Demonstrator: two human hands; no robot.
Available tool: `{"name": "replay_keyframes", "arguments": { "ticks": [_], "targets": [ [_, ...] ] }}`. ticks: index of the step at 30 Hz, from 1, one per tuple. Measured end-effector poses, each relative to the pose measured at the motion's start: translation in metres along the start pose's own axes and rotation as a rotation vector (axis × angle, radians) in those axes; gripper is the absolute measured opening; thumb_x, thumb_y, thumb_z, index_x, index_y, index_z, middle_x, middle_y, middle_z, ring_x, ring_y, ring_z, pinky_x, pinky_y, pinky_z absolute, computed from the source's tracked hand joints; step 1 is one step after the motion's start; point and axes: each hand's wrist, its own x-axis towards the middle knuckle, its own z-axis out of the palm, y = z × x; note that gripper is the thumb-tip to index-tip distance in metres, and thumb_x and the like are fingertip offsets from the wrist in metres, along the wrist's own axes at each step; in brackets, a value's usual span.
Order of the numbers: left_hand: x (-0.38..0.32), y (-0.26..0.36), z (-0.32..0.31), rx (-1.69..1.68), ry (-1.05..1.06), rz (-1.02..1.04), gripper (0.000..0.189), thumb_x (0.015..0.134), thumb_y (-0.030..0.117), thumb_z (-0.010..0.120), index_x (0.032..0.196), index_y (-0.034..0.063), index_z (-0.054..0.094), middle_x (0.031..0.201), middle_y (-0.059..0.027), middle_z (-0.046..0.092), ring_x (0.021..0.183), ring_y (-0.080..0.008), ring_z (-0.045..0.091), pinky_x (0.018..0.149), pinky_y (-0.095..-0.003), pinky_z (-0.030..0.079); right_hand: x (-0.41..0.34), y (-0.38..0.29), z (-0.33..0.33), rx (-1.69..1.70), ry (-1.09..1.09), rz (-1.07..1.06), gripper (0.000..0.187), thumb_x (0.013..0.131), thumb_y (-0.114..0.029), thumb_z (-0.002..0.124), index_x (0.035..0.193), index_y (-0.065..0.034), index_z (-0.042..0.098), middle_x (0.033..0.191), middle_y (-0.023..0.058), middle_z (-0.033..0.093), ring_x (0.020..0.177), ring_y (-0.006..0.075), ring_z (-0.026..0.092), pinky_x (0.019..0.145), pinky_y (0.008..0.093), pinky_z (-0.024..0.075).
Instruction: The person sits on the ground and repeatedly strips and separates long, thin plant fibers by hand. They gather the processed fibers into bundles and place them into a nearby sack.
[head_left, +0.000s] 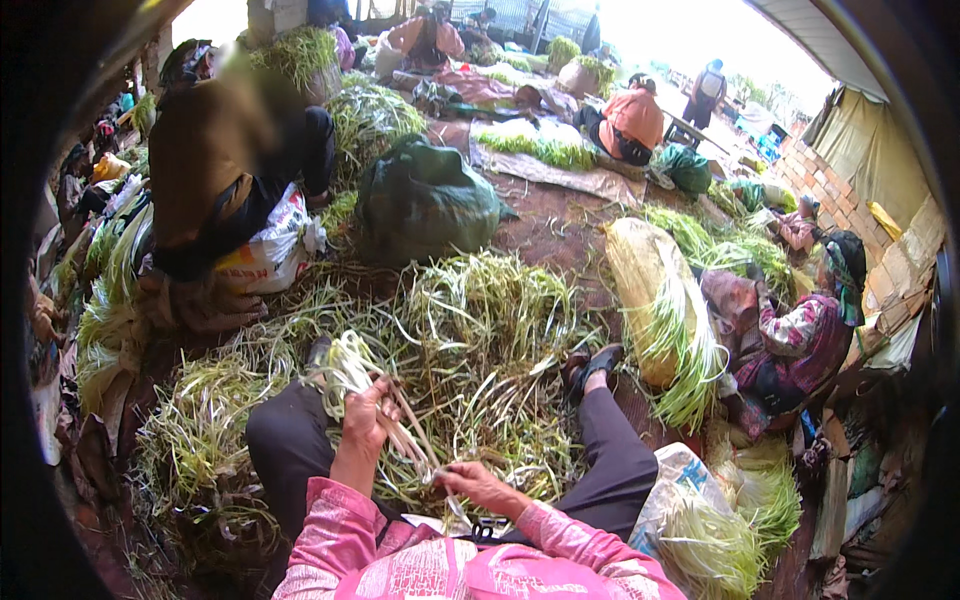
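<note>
My left hand (366, 420) is closed around a bunch of long pale plant stalks (351, 360), their leafy ends sticking up past the fingers. At the lower ends of the stalks, my right hand (476, 484) pinches a thin stalk or its outer layer; which of these, I cannot tell. Between my spread legs lies a big loose heap of green and yellowish stalks (495, 315), with brownish ends showing in its nearer part. Beside my right leg, a bundle of pale green stalks (705, 540) lies by a white woven plastic sack (675, 469).
Another loose pile (202, 450) lies left of my knee. Ahead sits a full dark green sack (427, 202); a yellow sack (637, 300) with stalks lies to the right. A person (225, 165) sits at front left, another (802, 352) at right, more farther off.
</note>
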Motion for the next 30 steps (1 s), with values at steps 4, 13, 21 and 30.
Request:
{"name": "replay_keyframes", "arguments": {
  "ticks": [4, 13, 21, 30],
  "targets": [
    [-0.013, -0.024, -0.002, 0.099, 0.042, -0.015, 0.014, 0.083, 0.013, 0.060, 0.095, 0.0061, 0.057, 0.075, -0.0061, 0.063, 0.047, -0.0125, 0.052, 0.040, -0.0269, 0.041, -0.008, -0.005, -0.015, -0.010, 0.186, -0.090, 0.027, 0.091, -0.022, 0.047, 0.082, -0.0002, 0.061, 0.062, -0.0012, 0.053, 0.048, 0.0050, 0.042, 0.042, 0.0210, 0.0367],
    [-0.049, -0.082, 0.009, 0.256, 0.044, 0.009, 0.010, 0.082, 0.009, 0.062, 0.090, 0.0034, 0.058, 0.080, -0.0060, 0.063, 0.065, -0.0147, 0.061, 0.054, -0.0285, 0.052, 0.004, -0.033, -0.019, -0.326, 0.408, -0.184, 0.025, 0.090, -0.021, 0.050, 0.077, -0.0008, 0.057, 0.059, -0.0007, 0.050, 0.052, 0.0062, 0.042, 0.046, 0.0256, 0.0344],
    [-0.048, -0.110, -0.012, 0.233, -0.012, -0.199, 0.021, 0.083, 0.016, 0.061, 0.098, 0.0030, 0.054, 0.081, -0.0054, 0.062, 0.068, -0.0150, 0.060, 0.062, -0.0295, 0.053, -0.003, -0.027, -0.030, -0.640, 0.310, -0.247, 0.019, 0.087, -0.018, 0.048, 0.084, 0.0004, 0.052, 0.073, 0.0201, 0.057, 0.066, 0.0373, 0.057, 0.059, 0.0424, 0.0450],
    [-0.022, -0.018, 0.051, 0.306, 0.036, 0.193, 0.016, 0.086, 0.019, 0.056, 0.091, 0.0043, 0.055, 0.077, -0.0072, 0.061, 0.070, -0.0192, 0.061, 0.069, -0.0362, 0.051, -0.015, -0.034, -0.041, -0.683, 0.067, -0.097, 0.023, 0.088, -0.023, 0.050, 0.081, -0.0023, 0.057, 0.071, 0.0161, 0.059, 0.063, 0.0303, 0.058, 0.059, 0.0382, 0.0462]
  ]
}}
